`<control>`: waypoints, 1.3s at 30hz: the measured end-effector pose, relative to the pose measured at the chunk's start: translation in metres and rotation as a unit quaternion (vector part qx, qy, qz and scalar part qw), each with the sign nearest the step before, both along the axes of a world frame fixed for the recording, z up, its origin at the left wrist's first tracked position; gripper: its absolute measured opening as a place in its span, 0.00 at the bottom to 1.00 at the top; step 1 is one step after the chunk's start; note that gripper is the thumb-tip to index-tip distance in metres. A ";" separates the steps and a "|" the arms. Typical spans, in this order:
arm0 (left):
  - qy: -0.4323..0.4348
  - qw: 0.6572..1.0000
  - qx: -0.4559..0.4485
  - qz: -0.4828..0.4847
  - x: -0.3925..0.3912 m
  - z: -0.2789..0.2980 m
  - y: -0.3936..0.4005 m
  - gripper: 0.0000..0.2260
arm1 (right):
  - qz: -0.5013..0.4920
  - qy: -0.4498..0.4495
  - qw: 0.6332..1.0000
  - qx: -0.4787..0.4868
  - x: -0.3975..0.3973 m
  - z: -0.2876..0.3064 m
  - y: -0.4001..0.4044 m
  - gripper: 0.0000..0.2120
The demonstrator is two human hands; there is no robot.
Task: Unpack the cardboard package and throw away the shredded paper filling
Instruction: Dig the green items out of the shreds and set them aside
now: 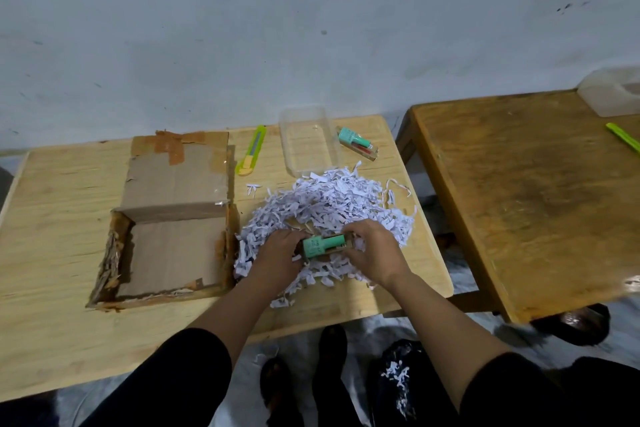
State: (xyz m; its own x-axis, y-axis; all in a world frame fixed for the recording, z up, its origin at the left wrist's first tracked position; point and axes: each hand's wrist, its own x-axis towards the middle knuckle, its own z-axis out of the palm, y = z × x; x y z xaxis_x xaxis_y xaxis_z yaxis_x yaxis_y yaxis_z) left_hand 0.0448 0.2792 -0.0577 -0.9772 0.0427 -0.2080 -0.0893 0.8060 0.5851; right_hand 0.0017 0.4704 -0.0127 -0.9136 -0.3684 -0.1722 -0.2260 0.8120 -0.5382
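The fingers of both hands are clamped on a small mint-green packaged item (323,245), lifted just clear of a heap of shredded paper (325,211). The left hand (277,255) grips its left end and the right hand (372,250) its right end, so the item's long axis runs left to right between them, nearly parallel to the desk's near edge. Neither hand is clearly nearer; each holds one end. The white shreds lie spread under and beyond the hands, on the right half of the pale wooden desk (52,218), reaching toward its right edge, with a few strips fallen over the near edge onto the floor and onto a black bag (398,378) below. Just left of the heap, touching it, sits the opened cardboard box (169,246), flap folded back toward the far edge, its inside apparently empty. Toward the far edge lie a green-and-yellow utility knife (251,151), a clear plastic container (308,140) and, at the far right corner, a second mint-green packaged item (356,142). The shreds remain to be gathered, probably into the bag, which lies below and toward the person from the heap.
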 end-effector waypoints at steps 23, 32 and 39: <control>-0.017 0.997 -0.062 -0.034 -0.009 -0.006 -0.001 0.23 | -0.373 0.000 0.888 -0.268 -0.059 0.033 0.033 0.22; -0.028 0.999 -0.044 -0.016 -0.012 -0.001 -0.003 0.21 | -0.373 -0.066 0.884 -0.275 -0.144 0.010 0.030 0.22; -0.072 0.996 -0.049 0.010 -0.013 0.000 -0.003 0.22 | -0.271 -0.037 0.939 -0.211 -0.165 -0.010 0.020 0.19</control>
State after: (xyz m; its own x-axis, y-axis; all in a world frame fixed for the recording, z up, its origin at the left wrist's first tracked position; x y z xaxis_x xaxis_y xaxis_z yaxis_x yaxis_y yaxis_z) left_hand 0.0319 0.2764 -0.0573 -0.9377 -0.0047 -0.3475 -0.1837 0.8556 0.4839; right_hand -0.1636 0.4902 -0.0230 -0.9779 0.0963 -0.1855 0.2086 0.5080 -0.8357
